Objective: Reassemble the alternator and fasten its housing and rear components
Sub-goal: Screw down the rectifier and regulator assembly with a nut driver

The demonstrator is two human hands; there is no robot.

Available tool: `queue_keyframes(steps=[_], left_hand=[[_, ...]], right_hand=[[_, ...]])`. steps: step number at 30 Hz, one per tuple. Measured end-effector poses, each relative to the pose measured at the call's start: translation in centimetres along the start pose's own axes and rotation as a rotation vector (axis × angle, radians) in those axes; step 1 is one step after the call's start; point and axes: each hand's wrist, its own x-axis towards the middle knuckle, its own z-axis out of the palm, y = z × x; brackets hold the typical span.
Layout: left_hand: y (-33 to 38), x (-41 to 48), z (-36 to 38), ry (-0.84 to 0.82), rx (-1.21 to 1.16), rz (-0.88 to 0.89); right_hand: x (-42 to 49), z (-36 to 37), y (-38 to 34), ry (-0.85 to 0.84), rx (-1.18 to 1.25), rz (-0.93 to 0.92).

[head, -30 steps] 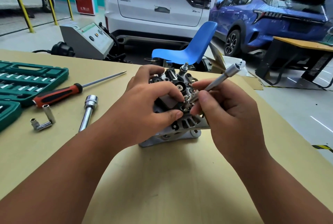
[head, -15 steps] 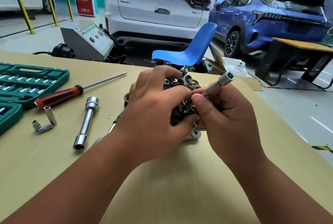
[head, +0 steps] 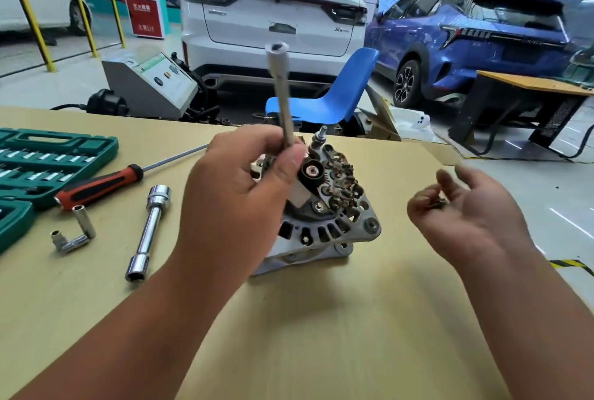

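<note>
Probably heavy and rigid, the grey finned metal alternator, stood between a left hand clamped on a slim silver driver and a right hand cupped round small dark fasteners, is best gripped by its rim.

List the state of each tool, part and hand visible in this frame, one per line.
left hand, grips the driver shaft.
driver shaft, near upright, above the alternator.
right hand, palm up, fingers curled round small fasteners.
alternator, standing on the table, rear parts uncovered.
screwdriver, lying flat.
tube wrench, lying flat.
L-wrench, lying flat.
tool case, open.
</note>
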Motion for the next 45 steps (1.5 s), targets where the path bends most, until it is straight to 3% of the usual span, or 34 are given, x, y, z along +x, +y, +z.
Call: queue_keyframes(steps=[3,9,16,27,32,39,45], left_hand=[[-0.2,0.1,-0.2,0.011,-0.036,-0.033],[-0.5,-0.4,-0.2,-0.07,-0.017,-0.06],[-0.1,-0.7,-0.3,-0.153,0.055,-0.004],[-0.1,-0.5,-0.3,-0.176,0.082,0.042],[0.1,-0.7,-0.3,-0.213,0.122,0.12],[0.8,-0.9,-0.1,-0.388,0.166,0.314],[1.4,-1.0,-0.2,-0.448,0.177,0.317]], right_hand=[[1.2,-0.8,0.0,0.02,0.101,0.07],[0.3,0.3,0.5,-0.193,0.183,0.129],[-0.1,0.5,1.2,-0.209,0.11,0.15],[-1.1,0.5,0.9,-0.386,0.067,0.185],[-1.4,0.7,0.8,-0.366,-0.007,0.182],[-0.7,0.5,1.0,-0.366,-0.139,0.205],[-0.8,0.8,1.3,-0.328,-0.03,0.211]])
